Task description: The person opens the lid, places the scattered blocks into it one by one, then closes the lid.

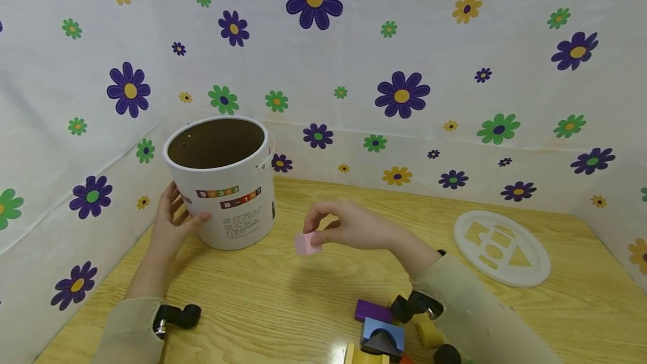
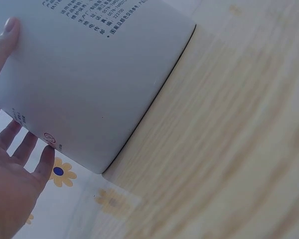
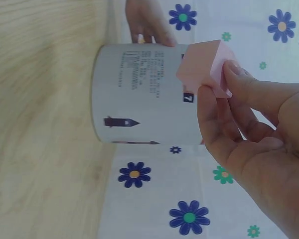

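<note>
- Pink block (image 1: 307,244): you have it pinched between the thumb and fingers of your right hand (image 1: 349,226), raised off the bench (image 1: 227,302) just to the right of the bucket (image 1: 222,182) and apart from it.
- Your left hand (image 1: 172,221) grasps the bucket's outer wall at the side facing the bench's left edge, thumb on the front, fingers curved round behind.
- Upright at the bench's far left corner, the bucket has its mouth uncovered; its floor is hidden from you, so you cannot tell what lies inside.
- Toward the bench's near edge, partly under your right sleeve (image 1: 470,302), lie more pieces, among them a purple block (image 1: 373,312) and a blue block (image 1: 371,327).
- Near the bench's back edge, toward the far right corner, a white disc (image 1: 537,249) with shaped cut-outs lies flat.
- Your step in hand looks like a carry: one block in your fingers, the bucket steadied, and the drop not yet made.
- Next, you would probably need to raise the block above the rim, bring it left over the mouth, then part your fingers, keeping your left hand firm so that a knock cannot shift the bucket.
</note>
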`<state>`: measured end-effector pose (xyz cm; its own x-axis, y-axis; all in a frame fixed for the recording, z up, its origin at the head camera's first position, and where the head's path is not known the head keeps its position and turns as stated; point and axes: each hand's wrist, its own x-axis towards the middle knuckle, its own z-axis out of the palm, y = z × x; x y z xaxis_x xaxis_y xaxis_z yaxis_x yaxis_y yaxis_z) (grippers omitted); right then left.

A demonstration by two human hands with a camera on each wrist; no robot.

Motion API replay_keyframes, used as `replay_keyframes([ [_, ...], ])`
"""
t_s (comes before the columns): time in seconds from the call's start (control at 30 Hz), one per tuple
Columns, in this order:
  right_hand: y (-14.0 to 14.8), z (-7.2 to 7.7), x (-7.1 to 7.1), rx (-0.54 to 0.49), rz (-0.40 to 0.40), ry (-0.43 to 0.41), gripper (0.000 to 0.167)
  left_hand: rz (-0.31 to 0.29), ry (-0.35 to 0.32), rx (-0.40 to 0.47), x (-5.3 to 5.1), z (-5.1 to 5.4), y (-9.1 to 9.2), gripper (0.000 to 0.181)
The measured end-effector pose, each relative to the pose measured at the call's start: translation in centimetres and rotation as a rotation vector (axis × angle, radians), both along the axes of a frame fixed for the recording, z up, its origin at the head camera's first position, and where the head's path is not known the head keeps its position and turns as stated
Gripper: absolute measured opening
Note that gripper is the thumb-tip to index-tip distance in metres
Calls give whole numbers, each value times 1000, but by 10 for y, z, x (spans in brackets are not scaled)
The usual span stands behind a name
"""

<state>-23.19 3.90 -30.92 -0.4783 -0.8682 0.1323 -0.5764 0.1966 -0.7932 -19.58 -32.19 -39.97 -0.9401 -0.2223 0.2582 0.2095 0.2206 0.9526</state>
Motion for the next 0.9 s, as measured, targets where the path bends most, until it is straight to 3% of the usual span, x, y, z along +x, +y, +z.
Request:
replay_keyframes([
  [0.3,-20,25,-17,-54,-12,95,9,25,-23,-15,-13,-20,-13,91],
  [0.53,-37,35,-25,-58,-26,92,10,6,-22,-3,3,5,3,90],
  [0.9,-63,62,-34,-103,-65,158,9,2,-13,4,3,4,2,89],
])
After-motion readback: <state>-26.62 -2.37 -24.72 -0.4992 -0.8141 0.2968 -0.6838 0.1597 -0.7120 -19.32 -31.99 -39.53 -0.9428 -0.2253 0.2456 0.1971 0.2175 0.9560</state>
